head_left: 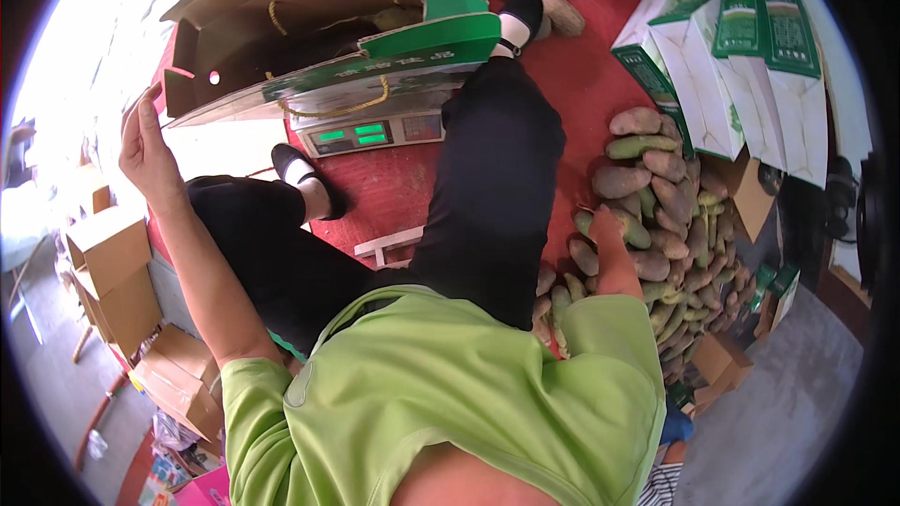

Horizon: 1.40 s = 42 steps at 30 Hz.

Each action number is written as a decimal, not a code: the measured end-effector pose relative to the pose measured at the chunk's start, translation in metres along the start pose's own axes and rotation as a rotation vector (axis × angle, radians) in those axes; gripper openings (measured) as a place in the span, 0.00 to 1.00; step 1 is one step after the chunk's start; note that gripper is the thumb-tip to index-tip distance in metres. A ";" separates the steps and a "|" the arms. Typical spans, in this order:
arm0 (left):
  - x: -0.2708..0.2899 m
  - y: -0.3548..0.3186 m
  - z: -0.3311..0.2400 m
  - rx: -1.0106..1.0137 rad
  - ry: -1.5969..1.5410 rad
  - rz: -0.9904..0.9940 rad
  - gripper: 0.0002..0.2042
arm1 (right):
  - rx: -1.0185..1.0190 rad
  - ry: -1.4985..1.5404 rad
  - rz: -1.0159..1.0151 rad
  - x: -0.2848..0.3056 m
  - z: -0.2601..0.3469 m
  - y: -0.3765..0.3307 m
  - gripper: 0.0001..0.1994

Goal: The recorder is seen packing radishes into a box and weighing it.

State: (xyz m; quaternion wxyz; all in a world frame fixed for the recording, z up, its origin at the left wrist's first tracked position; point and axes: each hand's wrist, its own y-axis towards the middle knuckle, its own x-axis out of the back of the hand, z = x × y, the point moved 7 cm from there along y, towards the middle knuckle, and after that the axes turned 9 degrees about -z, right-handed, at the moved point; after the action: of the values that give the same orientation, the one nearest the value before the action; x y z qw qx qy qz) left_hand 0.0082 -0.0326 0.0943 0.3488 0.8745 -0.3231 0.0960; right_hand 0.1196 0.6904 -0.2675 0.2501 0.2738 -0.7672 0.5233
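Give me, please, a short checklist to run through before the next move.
1. Box open: ok, its inside shows.
2. Scale display lit: ok, it glows green.
3. Right hand at the vegetable pile: ok.
4. Right hand's grip: cannot tell, fingers partly hidden.
5. Left hand touching the box: cannot tell, it is by the left corner.
6. Floor clear beside the right shoe: not ok, loose vegetables lie there.
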 end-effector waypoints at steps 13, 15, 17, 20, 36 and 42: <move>-0.017 -0.004 -0.020 -0.094 0.168 0.176 0.09 | 0.127 0.198 -0.447 -0.030 -0.033 0.027 0.12; -0.013 -0.006 -0.024 0.000 0.133 0.209 0.11 | -0.018 0.371 -0.428 -0.004 -0.033 0.007 0.12; -0.015 -0.006 -0.025 0.037 0.061 0.219 0.12 | -0.195 0.529 -0.408 0.010 -0.050 -0.015 0.14; -0.019 -0.006 -0.024 0.083 0.027 0.284 0.16 | -0.308 0.632 -0.439 0.010 -0.079 -0.027 0.18; -0.016 -0.008 -0.033 0.003 0.097 0.431 0.24 | -0.569 1.632 -0.715 0.159 -0.077 -0.081 0.18; -0.014 -0.007 -0.026 0.032 0.082 0.418 0.24 | 0.043 1.676 -1.020 0.323 -0.012 -0.145 0.17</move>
State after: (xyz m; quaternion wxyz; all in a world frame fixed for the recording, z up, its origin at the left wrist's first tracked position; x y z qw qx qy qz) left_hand 0.0032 -0.0036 0.1041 0.3201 0.7892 -0.4816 0.2067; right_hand -0.0146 0.6067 0.0498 0.9046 0.1168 -0.1214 0.3916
